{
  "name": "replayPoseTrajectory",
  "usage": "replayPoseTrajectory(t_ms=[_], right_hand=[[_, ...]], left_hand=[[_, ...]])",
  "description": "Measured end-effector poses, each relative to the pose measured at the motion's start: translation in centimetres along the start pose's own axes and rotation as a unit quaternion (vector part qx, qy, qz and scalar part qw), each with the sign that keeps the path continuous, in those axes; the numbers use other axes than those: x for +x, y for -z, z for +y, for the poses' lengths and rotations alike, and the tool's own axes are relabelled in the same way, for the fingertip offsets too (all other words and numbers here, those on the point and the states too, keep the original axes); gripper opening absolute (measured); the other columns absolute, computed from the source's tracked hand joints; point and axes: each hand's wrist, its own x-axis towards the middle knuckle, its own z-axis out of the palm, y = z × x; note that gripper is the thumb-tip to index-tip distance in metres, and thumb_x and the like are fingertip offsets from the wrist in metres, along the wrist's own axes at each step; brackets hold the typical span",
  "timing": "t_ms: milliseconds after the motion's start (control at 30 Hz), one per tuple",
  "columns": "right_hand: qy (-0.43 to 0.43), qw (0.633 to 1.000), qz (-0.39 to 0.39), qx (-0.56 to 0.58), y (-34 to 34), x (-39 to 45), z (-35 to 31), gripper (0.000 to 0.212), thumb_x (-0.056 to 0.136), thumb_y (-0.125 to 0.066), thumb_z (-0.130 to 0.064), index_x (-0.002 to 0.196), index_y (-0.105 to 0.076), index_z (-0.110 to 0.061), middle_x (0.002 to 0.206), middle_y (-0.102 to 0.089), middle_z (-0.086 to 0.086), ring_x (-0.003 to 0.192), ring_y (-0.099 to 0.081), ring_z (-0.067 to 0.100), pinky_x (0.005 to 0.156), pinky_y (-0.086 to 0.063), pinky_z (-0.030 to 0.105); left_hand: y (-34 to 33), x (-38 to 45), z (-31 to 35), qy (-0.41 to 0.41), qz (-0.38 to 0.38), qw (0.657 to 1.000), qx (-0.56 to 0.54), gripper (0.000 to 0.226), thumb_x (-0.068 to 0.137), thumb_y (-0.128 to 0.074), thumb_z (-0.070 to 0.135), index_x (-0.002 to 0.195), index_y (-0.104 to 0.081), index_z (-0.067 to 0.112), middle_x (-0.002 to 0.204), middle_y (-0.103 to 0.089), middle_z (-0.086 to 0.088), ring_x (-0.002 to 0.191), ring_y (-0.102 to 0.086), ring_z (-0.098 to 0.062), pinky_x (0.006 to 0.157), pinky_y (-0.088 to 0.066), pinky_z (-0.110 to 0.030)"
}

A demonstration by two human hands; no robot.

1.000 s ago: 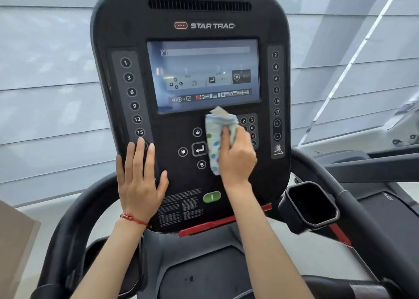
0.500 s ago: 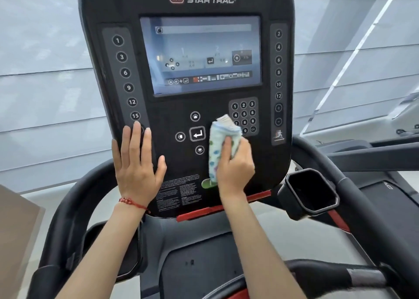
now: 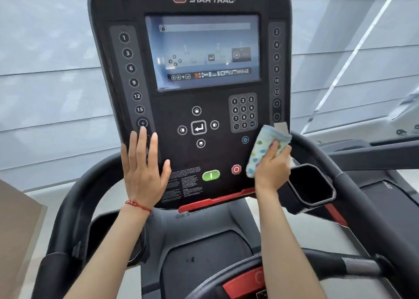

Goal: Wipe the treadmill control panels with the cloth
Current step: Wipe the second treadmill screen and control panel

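A thin red string bracelet [image 3: 138,205] is worn on the left wrist. The left hand [image 3: 145,174] is laid flat, fingers straight, on the lower left of the black Star Trac treadmill control panel [image 3: 217,153]. A folded white cloth with coloured dots [image 3: 264,150] is gripped in the right hand [image 3: 273,170] and pressed to the panel's lower right edge, just right of the red stop button [image 3: 236,169]. Above, a lit rectangular screen [image 3: 203,52] is set.

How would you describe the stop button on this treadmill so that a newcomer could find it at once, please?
Start at the black control panel and drop below the numeric keypad to the bottom row. The stop button sits there, between the green start button and the cloth. It is the only red, octagonal button.
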Motion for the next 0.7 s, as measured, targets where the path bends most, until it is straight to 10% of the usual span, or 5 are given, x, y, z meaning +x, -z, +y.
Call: replayPoseTrajectory(t_ms=[267,700], right_hand=[[-0.048,0.998,0.015,0.034,-0.8,-1.4,-0.2,0.038,0.096,-0.041,-0.029,0.099,-0.051,0.007,0.101,-0.062,0.024,0.091,-0.058,0.040,0.064,-0.036,0.034],[0.136,0.987,-0.067,0.056,-2.4,-10.4,-5.3,0.041,0.093,-0.041,-0.037,0.085,-0.057,-0.001,0.073,-0.061,0.010,0.061,-0.061,0.026,0.047,-0.039,0.021]], left_hand=[[-0.5,-1.1,0.1,0.001,-0.014,0.999,0.031,0.053,0.091,-0.044,0.028,0.137,-0.039,0.001,0.144,-0.031,-0.021,0.136,-0.023,-0.037,0.111,-0.018,-0.054],[3.5,-2.0,-2.4,0.010,-0.074,0.997,0.007,0.054,0.089,-0.044,0.026,0.138,-0.037,0.004,0.145,-0.034,-0.019,0.137,-0.024,-0.033,0.112,-0.018,-0.048]])
